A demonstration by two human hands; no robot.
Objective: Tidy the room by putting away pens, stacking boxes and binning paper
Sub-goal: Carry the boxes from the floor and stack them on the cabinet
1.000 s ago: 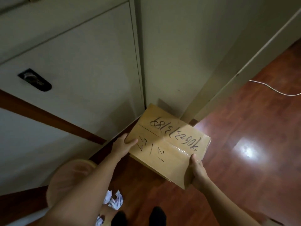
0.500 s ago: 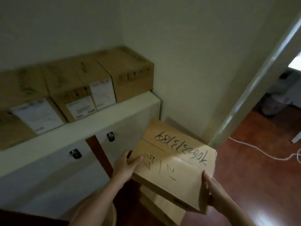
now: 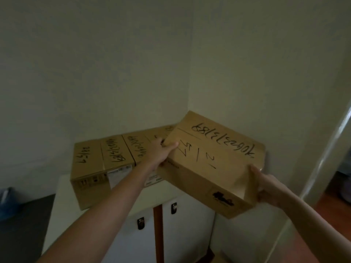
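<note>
A: What are the hands doing?

B: Both are closed on the same cardboard box (image 3: 212, 160). The left hand (image 3: 161, 151) has its grip on the box's left edge, thumb lying on the top face beside the handwritten digits, the other fingers curled underneath out of sight. The right hand (image 3: 266, 185) clasps the near right corner, thumb up against the end wall, palm under the bottom

A: How wide is each grip?

B: Only as wide as the cardboard it pinches. Neither hand is spread flat or loose; each is clamped on the box

A: And where is the box itself?

B: In the air between the two hands, tilted, its far end higher and close to the corner of the walls (image 3: 190, 73), its near end lower and out past the front edge of the white cabinet (image 3: 190, 215). Its top carries black marker numbers, upside down from here, and a dark printed logo sits on the near side

A: Anything under it?

B: A row of boxes (image 3: 106, 160) stands on the cabinet top, side by side, with similar marker writing and white labels on their fronts. The held box overlaps the right end of that row; whether it touches them I cannot tell. Two small dark handles (image 3: 140, 223) show on the cabinet doors below
</note>
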